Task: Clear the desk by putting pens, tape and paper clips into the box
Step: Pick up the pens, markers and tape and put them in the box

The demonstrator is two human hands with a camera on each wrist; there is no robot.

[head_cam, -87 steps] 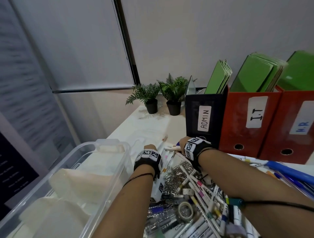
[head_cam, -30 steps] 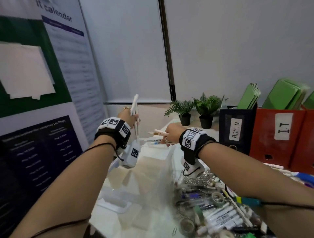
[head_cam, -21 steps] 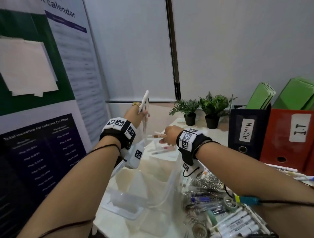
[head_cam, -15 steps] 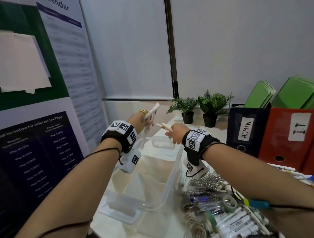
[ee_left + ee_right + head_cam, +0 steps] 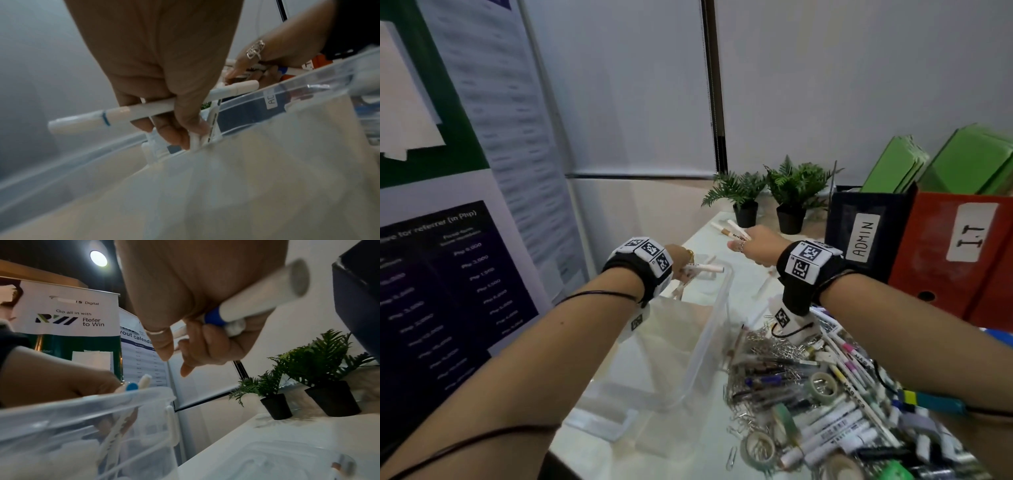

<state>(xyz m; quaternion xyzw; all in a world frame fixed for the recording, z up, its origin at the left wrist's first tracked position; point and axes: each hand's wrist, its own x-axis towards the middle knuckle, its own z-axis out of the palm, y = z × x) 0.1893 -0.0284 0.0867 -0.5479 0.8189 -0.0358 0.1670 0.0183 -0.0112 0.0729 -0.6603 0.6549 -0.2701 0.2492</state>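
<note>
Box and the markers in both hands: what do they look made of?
Box: clear, glossy, rigid plastic by the look; the desk and a binder label show through its walls. Markers in the left hand and right hand: white barrels with a smooth satin sheen and coloured bands, probably plastic, though painted metal can't be ruled out.

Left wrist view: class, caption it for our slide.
Left hand grips white markers above the clear box.

head: looks down and forward over both forearms onto desk (image 5: pixel 739 291)
left wrist: close, along fingers
right wrist: close, low, upward
shared: clear box (image 5: pixel 709 329) rim
</note>
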